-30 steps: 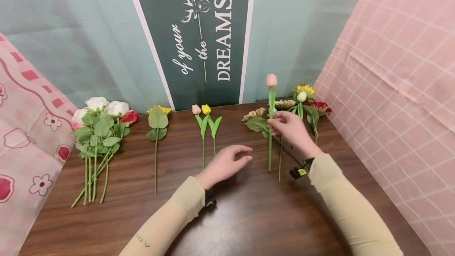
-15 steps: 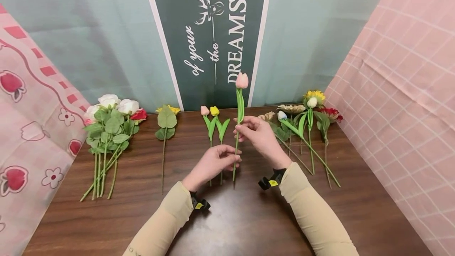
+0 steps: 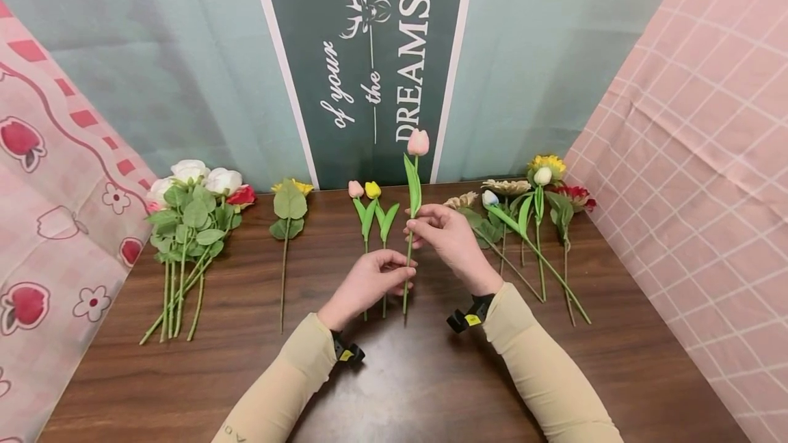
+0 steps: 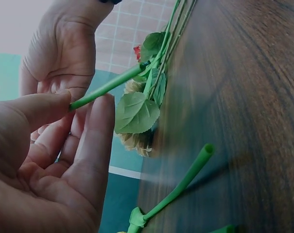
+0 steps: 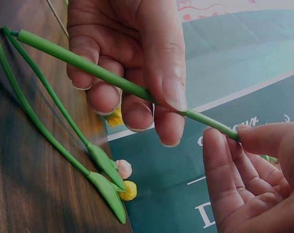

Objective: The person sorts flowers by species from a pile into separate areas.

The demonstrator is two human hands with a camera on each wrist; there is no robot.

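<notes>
Dark wood grain runs across the counter (image 3: 431, 374), with a teal banner standing behind it at the upper centre of the frame.

Both hands hold one pink tulip (image 3: 418, 142) upright above the counter's middle. The right hand (image 3: 452, 238) pinches the green stem between thumb and fingertips just under the leaf, at centre frame. The left hand (image 3: 369, 282), lower and to the left, closes thumb and forefinger on the stem's lower part; the wrist views show that grip as a light pinch, not a full fist. The stem's cut end hangs free near the counter, apart from it as far as the head view tells.

To do this handover well, I judge that one hand should carry the weight while the other only steadies, and that the pinch should stay on bare stem, clear of the leaf, so nothing creases. Keeping the stem straight between the two grips avoids bending it.

Just left of the hands two tulips (image 3: 364, 191), pink and yellow, lie flat on the counter, heads toward the banner. Further left lies a single yellow flower (image 3: 294, 189), then a rose bunch (image 3: 191, 190) at the left edge. On the right of the frame a mixed pile of flowers (image 3: 535, 183) lies with stems fanned toward the lower right.
</notes>
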